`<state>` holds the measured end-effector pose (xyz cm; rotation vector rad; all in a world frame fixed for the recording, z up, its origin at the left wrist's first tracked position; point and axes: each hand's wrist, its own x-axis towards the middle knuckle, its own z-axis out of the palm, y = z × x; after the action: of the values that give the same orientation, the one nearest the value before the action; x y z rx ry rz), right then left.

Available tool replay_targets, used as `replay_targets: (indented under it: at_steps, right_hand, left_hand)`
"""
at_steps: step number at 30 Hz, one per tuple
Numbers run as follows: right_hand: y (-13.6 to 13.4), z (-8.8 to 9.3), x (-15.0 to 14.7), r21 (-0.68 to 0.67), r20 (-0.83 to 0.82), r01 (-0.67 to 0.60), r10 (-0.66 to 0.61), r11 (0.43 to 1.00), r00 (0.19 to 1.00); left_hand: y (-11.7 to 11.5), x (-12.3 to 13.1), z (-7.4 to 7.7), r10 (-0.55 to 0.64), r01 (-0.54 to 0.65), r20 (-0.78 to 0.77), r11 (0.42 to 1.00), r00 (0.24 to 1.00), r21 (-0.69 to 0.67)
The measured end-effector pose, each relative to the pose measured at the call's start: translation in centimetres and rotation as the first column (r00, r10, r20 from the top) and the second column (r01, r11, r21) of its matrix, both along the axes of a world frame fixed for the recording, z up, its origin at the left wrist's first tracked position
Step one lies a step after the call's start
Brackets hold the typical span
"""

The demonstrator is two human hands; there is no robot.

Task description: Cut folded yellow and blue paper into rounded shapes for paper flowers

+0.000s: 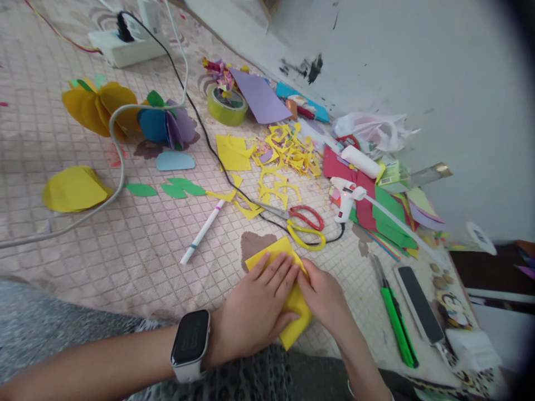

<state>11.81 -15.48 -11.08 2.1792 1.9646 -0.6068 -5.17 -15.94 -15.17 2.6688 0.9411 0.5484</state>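
Note:
A folded sheet of yellow paper (pixel 288 340) lies at the table's near edge. My left hand (pixel 261 301), with a watch on its wrist, rests flat across the paper, fingers stretched out. At the paper's right edge, my right hand (pixel 324 295) grips the sheet between thumb and curled fingers; the fingertips are partly hidden. Just beyond the paper are scissors (pixel 307 227) with one red and one yellow handle. A white marker (pixel 203 233) lies to the left. Yellow paper scraps (pixel 288 150) are heaped farther back.
A white glue gun (pixel 346 197) and coloured sheets (pixel 390 214) lie to the right. Nearer are a green utility knife (pixel 395 317) and a phone (pixel 419 303). Paper pumpkins (pixel 100 108), a yellow petal stack (pixel 75 189), tape (pixel 228 106) and a power strip (pixel 125 50) with cables stand at left and back.

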Motion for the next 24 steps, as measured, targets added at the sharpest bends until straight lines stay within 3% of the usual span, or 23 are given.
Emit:
replay_targets:
  at_steps: [10,14,16,19,21,24]
  right_hand:
    - [0.1,-0.2,-0.2,0.040,0.087,-0.044,0.041,0.998,0.995]
    - [0.1,0.7,0.1,0.038,0.089,-0.035,0.031,0.999,0.996]
    - [-0.6,1.4,0.4,0.160,0.065,-0.035,0.025,0.987,0.998]
    - [-2.7,2.1,0.5,0.376,0.016,-0.169,0.176,0.911,0.984]
    - [-4.7,1.9,0.6,0.363,-0.004,-0.320,0.345,0.875,0.939]
    - [-7.6,0.8,1.5,0.300,0.034,-0.466,0.478,0.832,0.877]
  left_hand:
    - [0.1,0.0,0.3,0.000,0.000,-0.014,1.000,1.000,-0.007]
    - [0.1,0.1,0.1,-0.005,0.005,-0.034,1.000,0.999,0.007]
    - [0.1,0.1,0.1,-0.007,0.008,-0.043,1.000,0.999,0.010]
    - [0.2,0.0,0.2,-0.021,0.022,-0.051,1.000,0.998,0.018]
    - [0.2,0.0,0.2,-0.030,0.031,-0.056,0.999,0.998,0.028]
    - [0.2,-0.1,0.1,-0.031,0.034,-0.065,0.998,0.997,0.045]
